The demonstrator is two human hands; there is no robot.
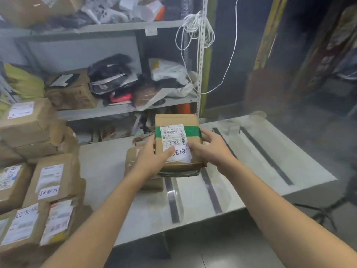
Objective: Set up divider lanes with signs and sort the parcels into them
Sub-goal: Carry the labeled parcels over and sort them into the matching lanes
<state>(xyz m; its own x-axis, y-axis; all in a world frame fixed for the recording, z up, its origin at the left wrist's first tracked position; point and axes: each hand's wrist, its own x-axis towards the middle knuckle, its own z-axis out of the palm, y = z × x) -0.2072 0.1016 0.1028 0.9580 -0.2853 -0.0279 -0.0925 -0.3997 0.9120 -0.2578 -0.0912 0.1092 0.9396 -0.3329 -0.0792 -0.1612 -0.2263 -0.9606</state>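
A brown cardboard parcel [177, 120] with green tape, a white shipping label and a handwritten paper tag sits on top of other parcels on the grey table [108, 167]. My left hand [152, 157] grips its left side with the thumb on the paper tag. My right hand [210, 146] holds its right side, fingers spread along the edge. Beneath it lies another brown parcel [135, 161], partly hidden. Dark divider strips [212, 190] run across the tabletop and mark off lanes.
A pile of labelled cardboard parcels [50, 182] fills the left side. Metal shelving [108, 111] behind the table holds bags and boxes. White cord [195, 29] hangs from the shelf post. Bare tabletop lanes [251, 161] lie to the right.
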